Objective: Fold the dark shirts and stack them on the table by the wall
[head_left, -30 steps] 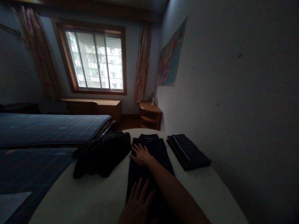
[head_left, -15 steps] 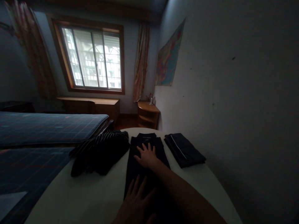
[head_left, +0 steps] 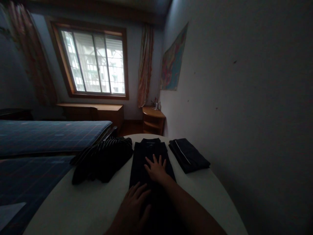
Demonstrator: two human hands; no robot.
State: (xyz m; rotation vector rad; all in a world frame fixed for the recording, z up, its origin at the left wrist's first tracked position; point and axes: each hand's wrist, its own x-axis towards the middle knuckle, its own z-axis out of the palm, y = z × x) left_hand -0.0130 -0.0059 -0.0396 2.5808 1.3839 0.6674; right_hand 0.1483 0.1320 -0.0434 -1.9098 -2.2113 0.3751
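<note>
A dark collared shirt [head_left: 140, 156] lies folded lengthwise on the pale round table [head_left: 73, 202], its collar pointing away from me. My right hand [head_left: 156, 169] rests on the upper part of the shirt, fingers spread. Nearer to me, my left hand [head_left: 135, 202] lies over the shirt's left edge with its fingers stretched out and the thumb apart. Neither hand grasps anything. The lower end of the shirt is lost in shadow beneath my forearms.
A rumpled black garment with striped cloth [head_left: 105, 160] lies left on the table. To the right sits a folded dark garment with a white stripe [head_left: 189, 155]. A bed with a plaid mattress [head_left: 53, 137] borders the left; a wall [head_left: 244, 130] stands right.
My right hand has slid a little toward me along the shirt. My left hand has shifted left, toward the shirt's edge. The view has turned slightly to the right.
</note>
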